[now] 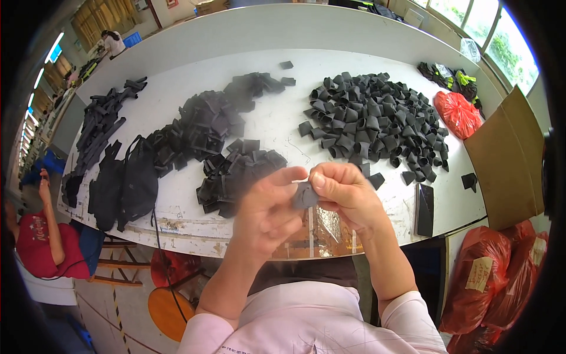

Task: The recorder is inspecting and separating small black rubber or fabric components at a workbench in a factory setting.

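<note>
White and scuffed along its near edge, the table (277,121) fills most of the view, with a pale partition (247,38) curving behind it. Above that edge, the right hand (349,194) pinches a small dark grey piece (305,197) between thumb and fingers; the left hand (265,207) is curled at the piece's left side (whether it grips too, I cannot tell). Beyond the right hand spreads a heap of folded black loops (377,121); flat black pieces (212,118) lie piled beyond the left hand. A flat dark slab (424,209) rests right of the right hand, and a red plastic bag (457,114) lies farther off, near a cardboard sheet (510,159). At far left is a person in a red top (44,248).
</note>
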The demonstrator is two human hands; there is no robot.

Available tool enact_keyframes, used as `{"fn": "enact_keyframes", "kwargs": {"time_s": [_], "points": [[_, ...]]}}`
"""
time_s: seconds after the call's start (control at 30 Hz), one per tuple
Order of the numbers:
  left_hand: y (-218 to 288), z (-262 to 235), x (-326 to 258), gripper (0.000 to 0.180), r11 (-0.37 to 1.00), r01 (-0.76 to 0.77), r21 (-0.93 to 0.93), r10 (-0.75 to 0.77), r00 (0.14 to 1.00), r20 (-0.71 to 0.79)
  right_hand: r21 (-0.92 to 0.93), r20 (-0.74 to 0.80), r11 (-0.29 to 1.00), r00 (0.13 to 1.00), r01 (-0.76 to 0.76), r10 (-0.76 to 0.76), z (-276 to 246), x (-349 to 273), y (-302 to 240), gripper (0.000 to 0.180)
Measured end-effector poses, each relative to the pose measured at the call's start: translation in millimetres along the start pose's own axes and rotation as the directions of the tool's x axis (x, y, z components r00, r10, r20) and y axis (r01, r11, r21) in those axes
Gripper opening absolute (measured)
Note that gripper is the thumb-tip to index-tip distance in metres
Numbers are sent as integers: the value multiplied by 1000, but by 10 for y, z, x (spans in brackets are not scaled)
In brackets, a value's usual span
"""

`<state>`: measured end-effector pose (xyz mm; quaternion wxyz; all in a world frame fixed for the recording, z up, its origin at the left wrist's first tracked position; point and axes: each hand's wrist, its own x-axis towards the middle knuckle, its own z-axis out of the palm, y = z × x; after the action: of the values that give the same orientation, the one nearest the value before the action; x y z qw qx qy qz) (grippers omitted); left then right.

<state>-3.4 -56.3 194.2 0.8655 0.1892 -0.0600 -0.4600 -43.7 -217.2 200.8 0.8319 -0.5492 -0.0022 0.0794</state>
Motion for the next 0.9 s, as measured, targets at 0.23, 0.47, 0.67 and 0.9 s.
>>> {"fn": "enact_keyframes", "kwargs": {"time_s": [0.23,0.47,0.67,0.9], "points": [[-303,-229,88,17,807,-252,534,390,907,-162,-8,-54,998,997,59,-59,-197,-12,403,23],[-148,-65,102,25,-109,-462,880,579,691,433,-703,-14,540,749,464,-662,-54,-205,374,45],[-340,-30,103,11,311,-509,803,766,635,105,-847,32,342,683,406,-730,102,-192,353,36],[-393,-67,86,14,644,-595,481,721,682,-121,-898,142,185,661,399,-737,61,-123,308,20]]}}
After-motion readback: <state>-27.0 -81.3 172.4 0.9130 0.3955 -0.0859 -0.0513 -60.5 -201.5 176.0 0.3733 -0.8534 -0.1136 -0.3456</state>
